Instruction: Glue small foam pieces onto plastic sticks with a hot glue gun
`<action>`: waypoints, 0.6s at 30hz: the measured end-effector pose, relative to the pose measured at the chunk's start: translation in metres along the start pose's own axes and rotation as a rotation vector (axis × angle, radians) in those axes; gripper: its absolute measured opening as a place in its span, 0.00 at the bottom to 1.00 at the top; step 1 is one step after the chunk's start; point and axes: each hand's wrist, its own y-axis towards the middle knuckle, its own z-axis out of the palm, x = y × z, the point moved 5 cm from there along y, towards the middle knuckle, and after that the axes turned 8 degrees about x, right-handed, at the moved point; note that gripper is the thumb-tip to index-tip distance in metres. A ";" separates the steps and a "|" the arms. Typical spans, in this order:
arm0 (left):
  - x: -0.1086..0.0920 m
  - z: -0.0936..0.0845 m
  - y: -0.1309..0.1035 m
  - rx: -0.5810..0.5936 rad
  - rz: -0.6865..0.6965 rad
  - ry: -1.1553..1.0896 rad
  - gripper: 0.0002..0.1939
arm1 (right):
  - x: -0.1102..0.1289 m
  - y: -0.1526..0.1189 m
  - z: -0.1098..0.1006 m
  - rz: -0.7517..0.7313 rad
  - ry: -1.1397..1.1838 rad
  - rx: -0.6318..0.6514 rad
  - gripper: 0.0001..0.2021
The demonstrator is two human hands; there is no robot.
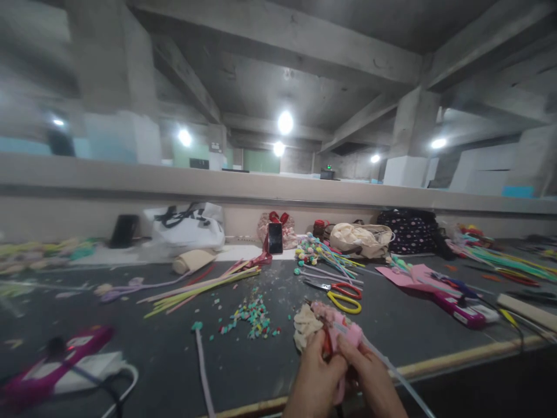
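Observation:
A pink glue gun [343, 330] is held in both hands near the table's front edge. My left hand [315, 368] is closed around its handle, by the red trigger. My right hand [369, 368] is closed too, with its fingers against the rear of the gun. A translucent glue stick [398, 374] sticks out behind it, down to the right. Beside the nozzle is a crumpled cream-coloured piece [306, 326], whose kind I cannot make out. Scissors [337, 291] with one red and one yellow handle lie just beyond the gun.
Small coloured bits [252, 316] are scattered left of centre. A lilac stem [202, 366] with a green tip lies nearer. Behind are fuzzy sticks [200, 287], a phone [275, 238] and a white bag [187, 229]. Magenta devices [459, 310] and pink paper [413, 278] lie right.

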 end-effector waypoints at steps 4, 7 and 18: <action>0.000 0.003 -0.012 0.071 -0.016 0.000 0.20 | 0.009 0.003 -0.006 -0.016 0.032 0.065 0.12; 0.004 -0.017 -0.031 0.004 -0.076 0.163 0.14 | 0.008 0.002 -0.019 0.054 0.015 -0.011 0.13; -0.022 -0.188 -0.079 -0.539 -0.463 1.162 0.11 | -0.028 0.011 -0.055 0.170 -0.039 -0.142 0.17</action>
